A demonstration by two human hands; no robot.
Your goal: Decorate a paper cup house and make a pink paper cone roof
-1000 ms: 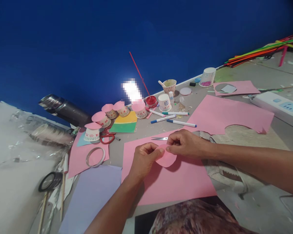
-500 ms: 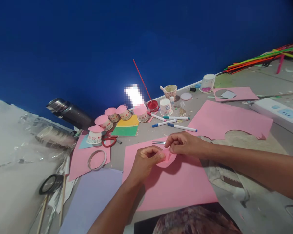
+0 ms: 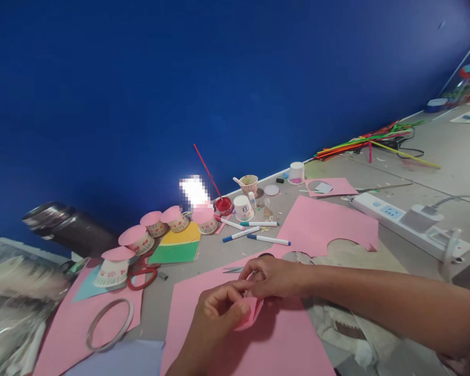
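Observation:
Between my hands is a small folded piece of pink paper (image 3: 249,316), held over a large pink sheet (image 3: 203,334). My left hand (image 3: 219,316) pinches its left side between thumb and fingers. On the far right side of the piece, my right hand (image 3: 268,277) has its fingers closed on the edge; the fingertips are partly hidden. Just beyond my right fingers, the blades of a pair of scissors (image 3: 232,270) lie on the pink sheet. Several marker pens (image 3: 269,239) rest a little farther off.
Several paper cups with pink tops (image 3: 115,266) stand at left near red-handled scissors (image 3: 142,278) and a tape roll (image 3: 109,325). A dark flask (image 3: 70,230) leans by the blue wall. Red paint (image 3: 224,206) holds a brush. At right lies a power strip (image 3: 411,224).
The view has shifted right and up, so things sit lower and farther left. The pink piece, flatter before, is now folded more sharply between my hands.

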